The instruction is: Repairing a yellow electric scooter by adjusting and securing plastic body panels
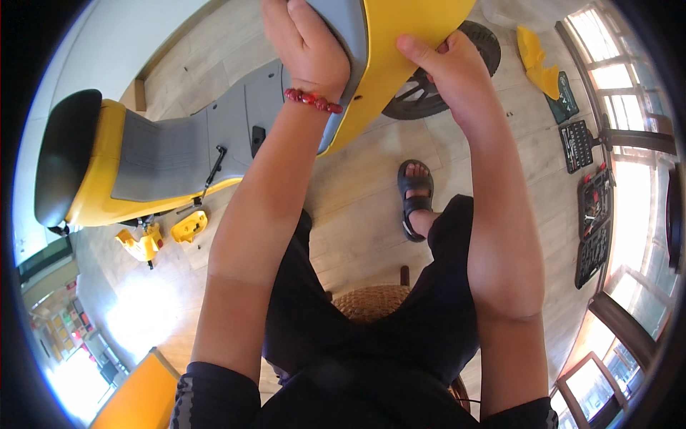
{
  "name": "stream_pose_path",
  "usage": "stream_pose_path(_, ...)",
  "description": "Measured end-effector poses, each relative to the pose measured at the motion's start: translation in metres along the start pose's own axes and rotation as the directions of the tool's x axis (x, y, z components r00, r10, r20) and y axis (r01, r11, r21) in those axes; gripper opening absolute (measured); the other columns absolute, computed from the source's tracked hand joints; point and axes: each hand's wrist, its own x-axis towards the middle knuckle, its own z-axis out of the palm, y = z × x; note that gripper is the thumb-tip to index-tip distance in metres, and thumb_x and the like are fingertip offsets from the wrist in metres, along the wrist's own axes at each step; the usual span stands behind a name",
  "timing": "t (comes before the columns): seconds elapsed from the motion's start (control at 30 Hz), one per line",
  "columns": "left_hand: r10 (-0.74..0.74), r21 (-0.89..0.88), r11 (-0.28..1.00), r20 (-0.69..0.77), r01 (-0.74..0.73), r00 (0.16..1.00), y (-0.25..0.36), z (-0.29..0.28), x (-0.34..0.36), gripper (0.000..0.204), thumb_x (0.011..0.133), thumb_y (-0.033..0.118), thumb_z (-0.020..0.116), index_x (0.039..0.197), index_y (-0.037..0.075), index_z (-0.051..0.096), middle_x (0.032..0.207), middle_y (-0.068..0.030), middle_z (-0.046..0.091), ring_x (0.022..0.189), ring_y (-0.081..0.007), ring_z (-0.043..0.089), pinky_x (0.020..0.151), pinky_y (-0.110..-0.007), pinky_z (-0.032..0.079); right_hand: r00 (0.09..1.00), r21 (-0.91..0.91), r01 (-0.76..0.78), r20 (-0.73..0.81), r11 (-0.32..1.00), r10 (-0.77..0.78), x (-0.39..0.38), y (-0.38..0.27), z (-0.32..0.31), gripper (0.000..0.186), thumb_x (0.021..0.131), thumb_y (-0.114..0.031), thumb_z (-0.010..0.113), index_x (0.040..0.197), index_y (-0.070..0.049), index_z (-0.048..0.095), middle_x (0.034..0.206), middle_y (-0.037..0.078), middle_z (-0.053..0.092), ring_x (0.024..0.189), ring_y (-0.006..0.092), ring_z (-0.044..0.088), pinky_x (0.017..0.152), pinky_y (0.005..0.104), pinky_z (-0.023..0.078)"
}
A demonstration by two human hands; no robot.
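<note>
So the yellow front panel of a scooter is being handled at the top of the view, right where it meets the grey inner panel. Its edge is pinched by the right hand, thumb laid flat on the yellow face and the fingers mostly hidden behind. The left hand is pressed along the grey side, but its fingertips are cut off by the top edge, so whether anything's actually clamped there can't be told. A red beaded bracelet is worn on that wrist. Part of a black wheel can be seen beyond the right hand. Off to the left, the black seat is carried on the scooter's yellow tail, with two yellow pieces left on the floor below it. Over on the right, another yellow part is laid near a dark green case, and open black tool cases are lined up by the windows.
</note>
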Motion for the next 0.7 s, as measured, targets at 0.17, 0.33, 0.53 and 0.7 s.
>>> stream_pose_path(0.17,0.084,0.046,0.996,-0.084,-0.08,0.993,0.006,-0.007,0.005,0.047,0.096,0.023,0.031,0.133,-0.006,0.034,0.13,-0.0218,0.043,0.119,-0.0305,0.043,0.101,-0.037,0.033,1.0,0.047,0.021,0.016,0.999,-0.022,-0.006,-0.018,0.005,0.05,0.073,-0.046,0.075,0.095,-0.004,0.06,0.075,-0.004,0.054,0.065,0.0041,0.043,0.057,0.0215,0.035)
stream_pose_path(0.33,0.145,0.118,0.985,-0.157,-0.127,0.977,0.005,-0.006,0.004,0.048,0.096,0.025,0.029,0.13,-0.007,0.038,0.126,-0.0228,0.046,0.116,-0.0309,0.045,0.099,-0.038,0.034,0.987,0.144,0.124,0.079,0.982,-0.137,-0.003,-0.016,0.001,0.05,0.074,-0.04,0.076,0.101,-0.001,0.059,0.082,0.0,0.058,0.071,0.0047,0.05,0.065,0.0207,0.041)
stream_pose_path(0.53,0.196,-0.009,0.98,-0.183,-0.201,0.963,0.009,-0.002,0.003,0.046,0.095,0.024,0.029,0.127,-0.008,0.041,0.123,-0.0234,0.049,0.112,-0.0323,0.048,0.097,-0.039,0.036,0.998,0.151,0.06,0.005,0.987,-0.061,0.0,-0.008,0.013,0.043,0.072,-0.024,0.078,0.103,0.0,0.06,0.086,0.002,0.062,0.076,0.0065,0.054,0.069,0.0215,0.043)
stream_pose_path(0.7,0.216,0.13,0.972,-0.186,-0.194,0.958,0.012,-0.005,0.0,0.046,0.096,0.024,0.029,0.127,-0.008,0.041,0.122,-0.0247,0.05,0.111,-0.0346,0.048,0.097,-0.04,0.036,0.999,0.06,-0.035,0.006,0.998,0.034,-0.008,-0.02,0.011,0.041,0.072,-0.022,0.078,0.102,0.001,0.061,0.089,0.003,0.064,0.081,0.0091,0.058,0.073,0.0233,0.044)
